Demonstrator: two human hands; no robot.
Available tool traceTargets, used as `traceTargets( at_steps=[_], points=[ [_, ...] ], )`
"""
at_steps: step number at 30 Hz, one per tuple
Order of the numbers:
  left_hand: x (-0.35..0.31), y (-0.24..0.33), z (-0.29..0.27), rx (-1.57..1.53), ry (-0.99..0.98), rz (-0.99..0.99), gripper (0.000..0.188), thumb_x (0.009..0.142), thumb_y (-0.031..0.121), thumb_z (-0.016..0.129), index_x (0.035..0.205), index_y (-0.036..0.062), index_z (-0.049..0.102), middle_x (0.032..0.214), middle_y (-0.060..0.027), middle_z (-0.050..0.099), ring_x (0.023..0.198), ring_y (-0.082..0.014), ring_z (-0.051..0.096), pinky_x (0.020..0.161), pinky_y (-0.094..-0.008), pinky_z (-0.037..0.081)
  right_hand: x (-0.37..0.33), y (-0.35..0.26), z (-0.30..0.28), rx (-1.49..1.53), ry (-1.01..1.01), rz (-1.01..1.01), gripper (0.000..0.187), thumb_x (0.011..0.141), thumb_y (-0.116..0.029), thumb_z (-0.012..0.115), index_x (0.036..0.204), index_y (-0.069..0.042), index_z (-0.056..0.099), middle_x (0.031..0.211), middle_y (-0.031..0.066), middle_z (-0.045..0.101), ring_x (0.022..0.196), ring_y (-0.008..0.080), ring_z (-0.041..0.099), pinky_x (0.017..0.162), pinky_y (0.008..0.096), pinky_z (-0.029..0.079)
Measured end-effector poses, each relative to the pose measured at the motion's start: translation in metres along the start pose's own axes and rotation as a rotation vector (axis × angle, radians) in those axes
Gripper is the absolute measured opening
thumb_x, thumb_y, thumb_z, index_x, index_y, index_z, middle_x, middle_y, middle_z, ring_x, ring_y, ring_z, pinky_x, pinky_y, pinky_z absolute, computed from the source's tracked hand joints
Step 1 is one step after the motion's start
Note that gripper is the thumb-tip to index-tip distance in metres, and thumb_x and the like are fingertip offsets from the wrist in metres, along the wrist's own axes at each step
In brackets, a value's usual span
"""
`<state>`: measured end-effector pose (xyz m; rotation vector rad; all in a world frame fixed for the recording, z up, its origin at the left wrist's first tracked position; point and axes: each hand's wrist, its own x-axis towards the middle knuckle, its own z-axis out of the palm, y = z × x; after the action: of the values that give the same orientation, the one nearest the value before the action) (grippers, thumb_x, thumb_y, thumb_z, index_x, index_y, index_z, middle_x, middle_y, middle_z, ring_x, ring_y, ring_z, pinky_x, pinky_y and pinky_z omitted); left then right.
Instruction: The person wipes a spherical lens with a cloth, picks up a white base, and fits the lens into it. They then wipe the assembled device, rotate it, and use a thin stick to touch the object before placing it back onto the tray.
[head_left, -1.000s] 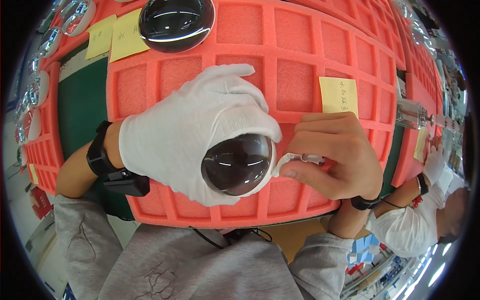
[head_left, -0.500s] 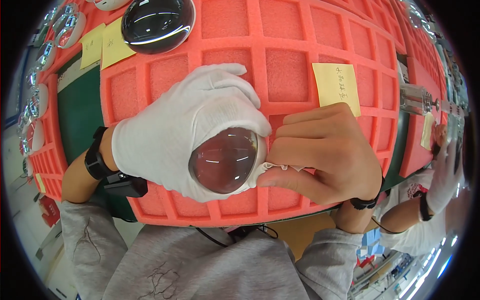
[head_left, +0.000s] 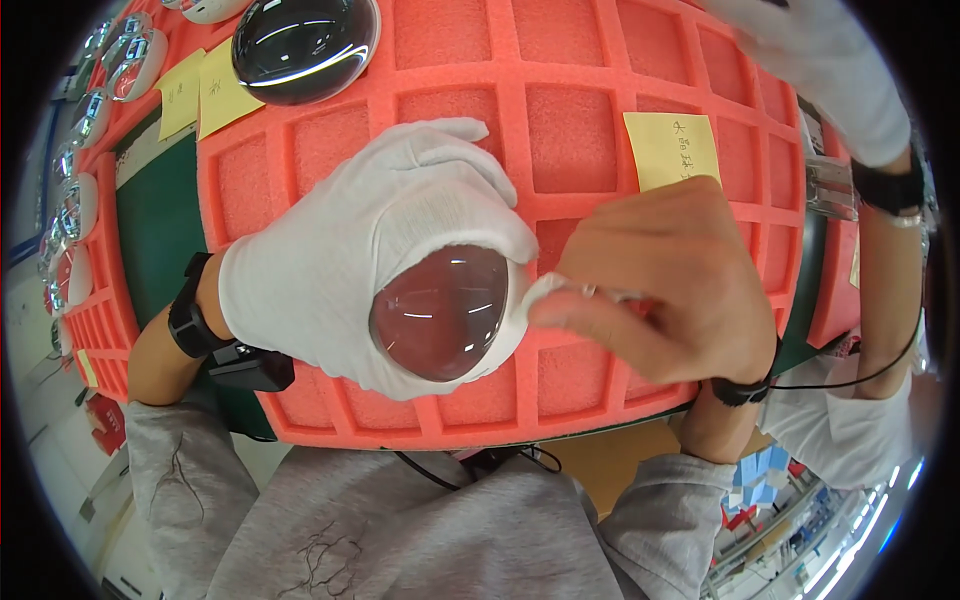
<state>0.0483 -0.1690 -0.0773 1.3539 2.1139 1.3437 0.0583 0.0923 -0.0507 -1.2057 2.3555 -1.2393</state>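
Gloved left hand (head_left: 350, 270) curls around a round glass lens (head_left: 440, 312), gripping its rim. Bare right hand (head_left: 665, 285), just beside it, pinches a small white wipe (head_left: 545, 290) against the lens edge, fingers closed on it. Under both hands lies an orange foam tray (head_left: 600, 60); beyond the left hand sits 1 dark lens (head_left: 305, 40), beyond the right a yellow note (head_left: 672, 148).

You get bright, even overhead light; glare streaks the lens (head_left: 440, 312), your right hand (head_left: 665, 290) blurs, edges bend.
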Motion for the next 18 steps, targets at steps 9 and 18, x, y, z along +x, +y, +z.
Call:
traceTargets(
  at_steps=[9, 18],
  points=[
    [-0.001, 0.003, 0.002, 0.011, 0.005, -0.009, 0.066, 0.06, 0.028, 0.091, 0.116, 0.011, 0.062, 0.11, -0.006, 0.064, 0.109, -0.0319, 0.06, 0.113, -0.0561, 0.034, 0.005, -0.003, 0.001, -0.086, 0.058, 0.006, 0.021, 0.075, -0.015, 0.082, 0.072, -0.003, 0.065, 0.057, 0.0067, 0.051, 0.047, 0.0251, 0.048, 0.044, 0.0333, 0.033],
    [-0.006, 0.0, 0.007, -0.046, 0.086, -0.023, 0.06, 0.063, 0.021, 0.088, 0.115, 0.0102, 0.061, 0.106, -0.0071, 0.062, 0.102, -0.0324, 0.06, 0.11, -0.0519, 0.038, 0.01, -0.015, 0.003, -0.056, 0.082, 0.098, 0.024, 0.073, -0.011, 0.084, 0.071, -0.003, 0.062, 0.06, 0.0061, 0.055, 0.048, 0.0191, 0.048, 0.047, 0.0294, 0.033]
  ],
)
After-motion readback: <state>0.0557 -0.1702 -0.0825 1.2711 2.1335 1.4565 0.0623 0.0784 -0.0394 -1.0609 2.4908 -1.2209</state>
